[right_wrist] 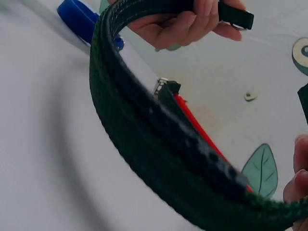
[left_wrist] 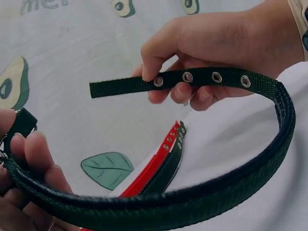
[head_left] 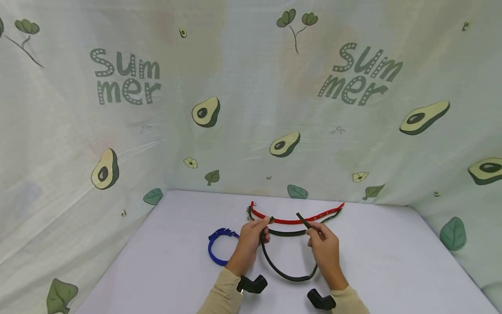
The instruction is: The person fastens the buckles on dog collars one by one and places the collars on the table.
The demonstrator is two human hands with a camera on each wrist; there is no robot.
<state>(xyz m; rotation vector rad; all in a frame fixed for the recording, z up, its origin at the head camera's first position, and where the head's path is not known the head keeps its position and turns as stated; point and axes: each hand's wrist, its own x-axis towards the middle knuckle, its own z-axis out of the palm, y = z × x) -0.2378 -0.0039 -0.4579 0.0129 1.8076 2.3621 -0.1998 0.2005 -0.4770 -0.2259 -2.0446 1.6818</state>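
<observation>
A dark green collar (head_left: 290, 278) hangs in an open loop between my two hands, above the table. My left hand (head_left: 248, 240) pinches its buckle end between thumb and fingers; the fingers partly hide the buckle. The strap end with metal eyelets (left_wrist: 216, 77) is gripped by my right hand (head_left: 326, 247), thumb on one side and fingers on the other. Its plain tip sticks out past the thumb. In the left wrist view the two ends stand apart, not fastened.
Behind the hands a red collar (head_left: 288, 222) lies stretched out on the white table (head_left: 172, 279), with another dark green collar (head_left: 288, 233) alongside it. Left of my left hand lies a blue collar (head_left: 212, 252) closed into a ring. A printed cloth (head_left: 243, 78) hangs behind.
</observation>
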